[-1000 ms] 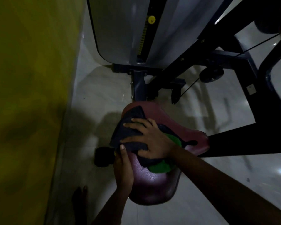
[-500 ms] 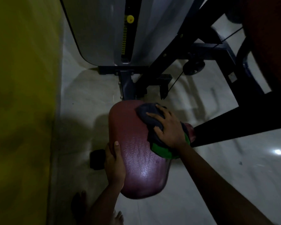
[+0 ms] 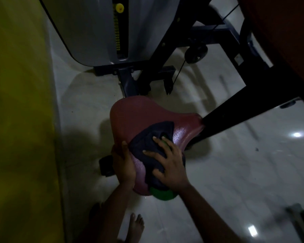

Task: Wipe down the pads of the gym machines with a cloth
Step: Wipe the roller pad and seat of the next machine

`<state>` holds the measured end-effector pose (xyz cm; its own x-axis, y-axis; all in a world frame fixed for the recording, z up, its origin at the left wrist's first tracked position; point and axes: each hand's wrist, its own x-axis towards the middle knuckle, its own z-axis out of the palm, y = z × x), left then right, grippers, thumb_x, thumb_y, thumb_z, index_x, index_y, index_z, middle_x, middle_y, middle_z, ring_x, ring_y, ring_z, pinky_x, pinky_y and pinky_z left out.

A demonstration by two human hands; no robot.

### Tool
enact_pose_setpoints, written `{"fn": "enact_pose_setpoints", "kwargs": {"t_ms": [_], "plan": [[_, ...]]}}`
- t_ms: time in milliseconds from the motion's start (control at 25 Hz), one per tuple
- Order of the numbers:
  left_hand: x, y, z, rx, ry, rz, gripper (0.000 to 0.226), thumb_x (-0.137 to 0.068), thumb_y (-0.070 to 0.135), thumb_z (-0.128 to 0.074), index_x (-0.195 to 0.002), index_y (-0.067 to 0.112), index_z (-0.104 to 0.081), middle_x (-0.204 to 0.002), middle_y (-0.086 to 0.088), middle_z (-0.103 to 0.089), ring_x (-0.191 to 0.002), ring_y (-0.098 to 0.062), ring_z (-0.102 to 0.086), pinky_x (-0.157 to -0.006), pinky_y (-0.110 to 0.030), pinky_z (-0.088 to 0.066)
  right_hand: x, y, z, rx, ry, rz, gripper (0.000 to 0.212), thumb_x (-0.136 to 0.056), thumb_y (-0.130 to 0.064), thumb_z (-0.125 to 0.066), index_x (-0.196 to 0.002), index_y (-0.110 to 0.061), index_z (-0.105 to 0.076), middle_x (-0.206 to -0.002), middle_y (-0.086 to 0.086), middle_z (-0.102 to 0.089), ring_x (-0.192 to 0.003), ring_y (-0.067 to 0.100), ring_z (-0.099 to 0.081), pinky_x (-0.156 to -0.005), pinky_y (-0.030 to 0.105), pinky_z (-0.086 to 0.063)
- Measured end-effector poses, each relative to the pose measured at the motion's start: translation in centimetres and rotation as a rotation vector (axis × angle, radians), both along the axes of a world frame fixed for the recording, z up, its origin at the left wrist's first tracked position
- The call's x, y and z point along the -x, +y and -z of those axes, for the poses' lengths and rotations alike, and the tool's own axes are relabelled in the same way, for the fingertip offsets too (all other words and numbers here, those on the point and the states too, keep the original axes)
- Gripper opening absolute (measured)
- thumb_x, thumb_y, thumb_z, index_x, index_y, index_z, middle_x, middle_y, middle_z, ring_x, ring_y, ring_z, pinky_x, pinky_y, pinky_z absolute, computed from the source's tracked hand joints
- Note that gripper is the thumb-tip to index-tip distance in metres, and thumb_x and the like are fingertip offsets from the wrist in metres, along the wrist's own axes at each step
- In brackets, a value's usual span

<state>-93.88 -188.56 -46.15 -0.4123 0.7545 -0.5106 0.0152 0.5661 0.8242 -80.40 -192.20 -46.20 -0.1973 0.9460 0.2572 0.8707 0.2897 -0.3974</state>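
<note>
- Since half a second ago our right hand (image 3: pixel 168 163) has slid the cloth (image 3: pixel 153 146) from the far right side of the seat pad (image 3: pixel 130 116) back toward us, so it now lies over the near half of the pad, at about 5 o'clock from the pad's middle.
- Our view has shifted too: the pad now sits lower and more to the centre, and a bare foot (image 3: pixel 136 227) shows at 6 o'clock on the floor (image 3: pixel 235 172).
- Our right hand lies flat on the cloth with fingers spread, pressing it down onto the pad; it does not pinch or bunch it.
- Our left hand (image 3: pixel 124 163) has kept its place on the near left edge of the pad, at about 7 o'clock, its thumb on the top surface and its fingers wrapped down round the rim.
- The cloth is dark, crumpled, with a green part showing under our right wrist at the pad's near tip and a little between the fingers.
- The seat pad is maroon, grained and glossy, bare across its far half, at 12 o'clock from the cloth.
- We see no containers here, only the pad bearing the cloth.
- At 12 o'clock stands the grey weight-stack shroud (image 3: pixel 95 32) with a yellow pin (image 3: pixel 119 7); the black frame (image 3: pixel 244 95) runs off toward 2 o'clock.
- A yellow wall (image 3: pixel 19 120) fills 9 o'clock.
</note>
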Motion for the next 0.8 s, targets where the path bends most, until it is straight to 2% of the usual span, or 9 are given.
{"fn": "enact_pose_setpoints", "kwargs": {"t_ms": [80, 160, 280, 360, 440, 520, 600, 680, 800], "plan": [[0.2, -0.3, -0.1, -0.011, -0.004, 0.030, 0.055, -0.095, 0.043, -0.040, -0.138, 0.008, -0.040, -0.134, -0.019, -0.052, -0.120, -0.034, -0.051, -0.087, -0.030, -0.036, -2.9, 1.3, 0.3, -0.008, -0.005, -0.046, 0.043, -0.081, -0.043, -0.041, -0.122, -0.034, -0.052, -0.144, 0.003, -0.038, -0.132, 0.027, -0.032, -0.103, 0.043, -0.029], [0.7, -0.4, -0.3, -0.030, -0.031, 0.104, 0.053, -0.096, 0.040, -0.043, -0.138, 0.008, -0.040, -0.133, -0.018, -0.052, -0.118, -0.034, -0.053, -0.087, -0.031, -0.039, -5.0, 2.8, 0.2, -0.016, -0.052, 0.006, 0.043, -0.082, -0.043, -0.040, -0.123, -0.032, -0.051, -0.143, 0.007, -0.040, -0.131, 0.027, -0.033, -0.101, 0.046, -0.031], [1.5, -0.8, -0.6, -0.080, 0.016, 0.225, 0.054, -0.093, 0.039, -0.049, -0.136, 0.006, -0.041, -0.134, -0.018, -0.050, -0.121, -0.034, -0.050, -0.097, -0.038, -0.042, -5.6, 3.9, -0.6, -0.009, -0.006, 0.241, 0.046, -0.079, -0.041, -0.044, -0.123, -0.029, -0.050, -0.144, 0.012, -0.039, -0.130, 0.027, -0.030, -0.102, 0.054, -0.034], [1.4, -1.6, -1.5, -0.109, 0.162, 0.317, 0.068, -0.088, 0.043, -0.048, -0.143, 0.006, -0.033, -0.145, -0.018, -0.037, -0.133, -0.034, -0.038, -0.108, -0.043, -0.034, -3.1, 3.9, -1.5, 0.019, 0.124, 0.514, 0.047, -0.077, -0.045, -0.046, -0.121, -0.028, -0.057, -0.147, 0.012, -0.035, -0.136, 0.028, -0.025, -0.107, 0.057, -0.028], [1.1, -2.0, -2.2, -0.232, 0.403, 0.457, 0.072, -0.085, 0.041, -0.045, -0.147, 0.009, -0.025, -0.153, -0.015, -0.025, -0.141, -0.029, -0.024, -0.111, -0.044, -0.026, 0.5, 3.5, -2.1, 0.093, 0.154, 0.669, 0.049, -0.078, -0.057, -0.045, -0.119, -0.035, -0.060, -0.153, 0.006, -0.026, -0.142, 0.028, -0.015, -0.111, 0.055, -0.015], [0.6, -1.2, -2.1, -0.497, 0.636, 0.706, 0.065, -0.086, 0.036, -0.047, -0.143, 0.008, -0.034, -0.151, -0.013, -0.033, -0.140, -0.025, -0.025, -0.110, -0.047, -0.027, 1.8, 3.2, -1.7, 0.117, 0.105, 0.633, 0.047, -0.082, -0.059, -0.041, -0.120, -0.039, -0.058, -0.154, 0.003, -0.023, -0.143, 0.028, -0.010, -0.110, 0.060, -0.013], [0.1, 0.9, -0.9, -0.661, 0.835, 0.989, 0.059, -0.088, 0.039, -0.041, -0.137, 0.006, -0.045, -0.144, -0.012, -0.045, -0.136, -0.025, -0.037, -0.112, -0.044, -0.024, -0.1, 4.1, -1.4, 0.087, 0.108, 0.599, 0.046, -0.083, -0.055, -0.040, -0.120, -0.036, -0.059, -0.153, 0.005, -0.027, -0.142, 0.028, -0.012, -0.109, 0.063, -0.015], [-0.1, 2.7, 0.1, -0.714, 0.984, 1.171, 0.060, -0.087, 0.043, -0.038, -0.133, 0.006, -0.050, -0.140, -0.012, -0.050, -0.130, -0.028, -0.046, -0.110, -0.043, -0.022, -2.5, 5.6, -1.2, 0.073, 0.168, 0.645, 0.050, -0.080, -0.054, -0.039, -0.120, -0.033, -0.059, -0.152, 0.006, -0.026, -0.142, 0.027, -0.013, -0.111, 0.056, -0.011], [-0.1, 3.1, 0.7, -0.759, 1.052, 1.207, 0.062, -0.085, 0.042, -0.040, -0.133, 0.005, -0.051, -0.140, -0.014, -0.049, -0.131, -0.031, -0.045, -0.109, -0.047, -0.024, -5.1, 7.6, -1.2, 0.011, 0.423, 0.840, 0.048, -0.080, -0.047, -0.047, -0.120, -0.025, -0.061, -0.149, 0.013, -0.028, -0.137, 0.030, -0.026, -0.112, 0.034, -0.017]]}}
